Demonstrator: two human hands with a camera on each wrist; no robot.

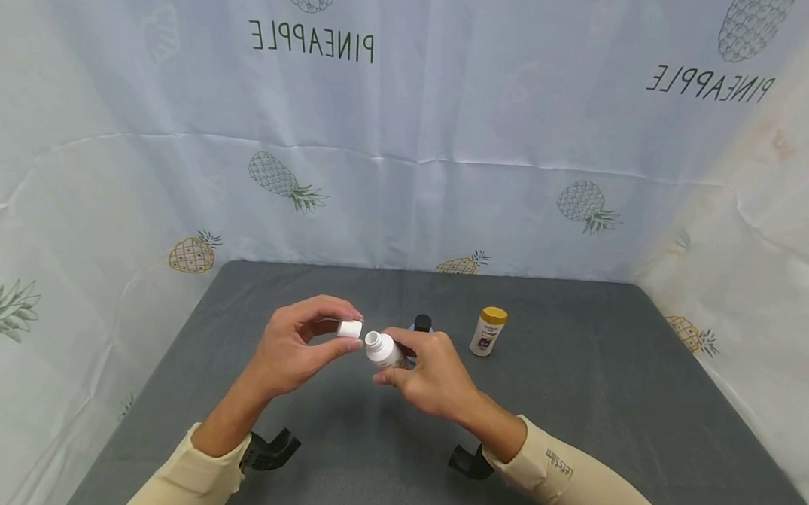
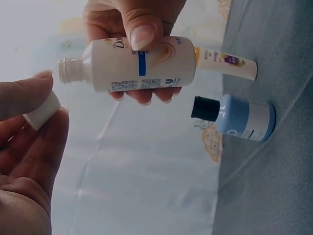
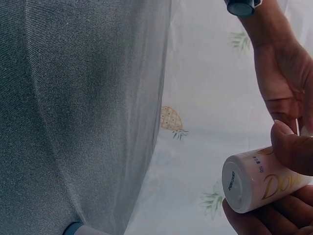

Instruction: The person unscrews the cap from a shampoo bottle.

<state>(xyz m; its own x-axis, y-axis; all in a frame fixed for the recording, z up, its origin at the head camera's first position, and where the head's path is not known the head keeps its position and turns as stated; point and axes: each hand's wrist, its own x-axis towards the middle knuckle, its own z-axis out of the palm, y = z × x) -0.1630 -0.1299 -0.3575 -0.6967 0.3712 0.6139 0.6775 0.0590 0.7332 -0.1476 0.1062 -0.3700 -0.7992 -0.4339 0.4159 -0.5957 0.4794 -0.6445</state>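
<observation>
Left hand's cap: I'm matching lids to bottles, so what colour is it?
White; the cap shows best in the head view, less covered there.

White Dove bottle (image 1: 385, 353), uncapped, mouth up, leaning slightly; small white cap (image 1: 350, 329) held just left of the bottle's threaded neck.

— What is worn here?
— A snug cream left sleeve (image 1: 167, 489) and a matching right sleeve (image 1: 587, 478), both of them creased near the end.
— Any markings?
— Dark lettering (image 1: 559, 463) runs along the right one, too small to read surely.
— What else?
— A bent black bracket (image 1: 272, 451) at the left sleeve's end, and a second black bracket (image 1: 469, 463) at the right one's.
— And beyond those?
— The left hand (image 1: 288, 349) and right hand (image 1: 433, 373), both bare.
</observation>
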